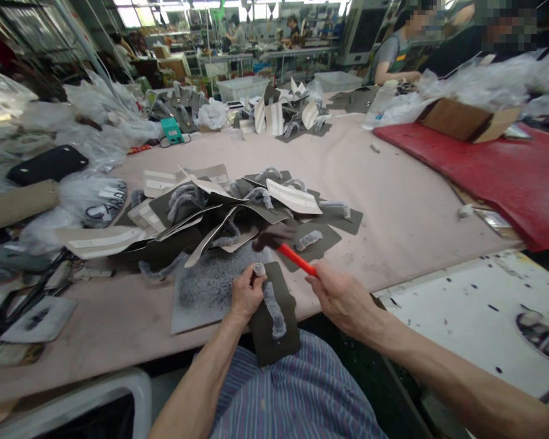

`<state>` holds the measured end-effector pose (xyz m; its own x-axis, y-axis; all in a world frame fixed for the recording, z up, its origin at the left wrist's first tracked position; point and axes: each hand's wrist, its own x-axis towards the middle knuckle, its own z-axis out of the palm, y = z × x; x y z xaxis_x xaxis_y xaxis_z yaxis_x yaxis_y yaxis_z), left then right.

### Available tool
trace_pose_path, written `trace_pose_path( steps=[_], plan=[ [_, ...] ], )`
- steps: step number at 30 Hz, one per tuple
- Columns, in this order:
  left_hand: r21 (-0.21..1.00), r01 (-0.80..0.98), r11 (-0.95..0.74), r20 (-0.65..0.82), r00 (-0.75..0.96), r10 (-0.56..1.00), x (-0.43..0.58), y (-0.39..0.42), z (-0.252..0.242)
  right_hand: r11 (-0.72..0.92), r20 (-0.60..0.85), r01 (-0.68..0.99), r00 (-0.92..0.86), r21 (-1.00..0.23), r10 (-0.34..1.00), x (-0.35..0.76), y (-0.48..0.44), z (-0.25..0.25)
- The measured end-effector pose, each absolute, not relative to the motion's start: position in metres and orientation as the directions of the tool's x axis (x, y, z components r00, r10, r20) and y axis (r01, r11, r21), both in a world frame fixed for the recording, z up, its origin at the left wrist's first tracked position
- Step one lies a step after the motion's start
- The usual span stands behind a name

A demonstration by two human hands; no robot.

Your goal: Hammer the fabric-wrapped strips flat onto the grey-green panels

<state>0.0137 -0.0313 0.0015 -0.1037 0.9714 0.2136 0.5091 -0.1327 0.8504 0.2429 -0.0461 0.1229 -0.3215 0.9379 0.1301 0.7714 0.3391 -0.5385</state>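
Gripping a short, round-topped tool [258,268], the left hand [244,300] closes thumb and fingers about its shaft, apparently to steady it while leaving the round face bare on top. Its lower end is hidden by the fingers, so contact below cannot be told. The right hand [341,297] is clenched on the orange-red handle of a hammer [297,259], taken well back, probably for reach; the blurred head hangs just beyond the tool, apart from it.

Beside the left hand lies a dark panel [289,317], its far end by the tool and its near end jutting past the counter [348,161] over striped clothing [302,396], perhaps to bring that far end within easy reach. A strip [274,311] on it is wrapped in clear plastic, likely against scuffs. Left of the panel sits a speckled grey slab [201,289], whose worn face suggests a base for knocks.

Past the slab, a loose pile of panels [215,204] spreads within arm's reach, seemingly for easy picking. Farther right, an open cardboard box [460,119] rests on a red sheet [443,161].
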Motion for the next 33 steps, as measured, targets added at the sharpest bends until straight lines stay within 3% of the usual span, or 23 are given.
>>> trace_pose_path(
  steps=[3,8,10,13,15,21,25,29,33],
  plan=[
    [0.852,0.507,-0.133,0.208,-0.093,0.974,0.014,-0.032,0.002,0.409,0.071,0.82,-0.417,-0.4,0.906,0.246,-0.038,0.138],
    [0.862,0.493,-0.12,0.201,-0.113,0.973,0.016,-0.032,0.002,0.426,0.45,0.76,-0.198,-0.491,0.871,0.239,-0.036,0.175],
    [0.861,0.499,-0.103,0.194,-0.134,0.972,0.016,-0.031,0.002,0.471,0.488,0.738,-0.219,-0.484,0.845,0.238,-0.041,0.168],
    [0.85,0.518,-0.097,0.189,-0.129,0.973,0.017,-0.031,0.0,0.508,0.243,0.771,-0.446,-0.385,0.861,0.243,-0.047,0.142],
    [0.844,0.525,-0.109,0.196,-0.113,0.974,0.017,-0.031,-0.001,0.47,0.064,0.814,-0.479,-0.341,0.875,0.248,-0.047,0.13],
    [0.855,0.509,-0.103,0.178,-0.099,0.979,0.014,-0.032,-0.003,0.229,-0.082,0.853,-0.3,-0.468,0.951,0.252,-0.047,0.116],
    [0.875,0.466,-0.132,0.17,-0.04,0.985,0.014,-0.033,-0.002,0.016,-0.274,0.845,-0.191,-0.534,0.943,0.252,-0.053,0.082],
    [0.91,0.383,-0.156,0.156,0.031,0.987,0.012,-0.032,0.003,-0.08,-0.322,0.804,-0.143,-0.589,0.936,0.255,-0.053,0.046],
    [0.908,0.394,-0.146,0.126,0.076,0.989,0.007,-0.026,0.01,-0.093,-0.341,0.859,-0.099,-0.503,0.935,0.259,-0.042,0.027]
  ],
)
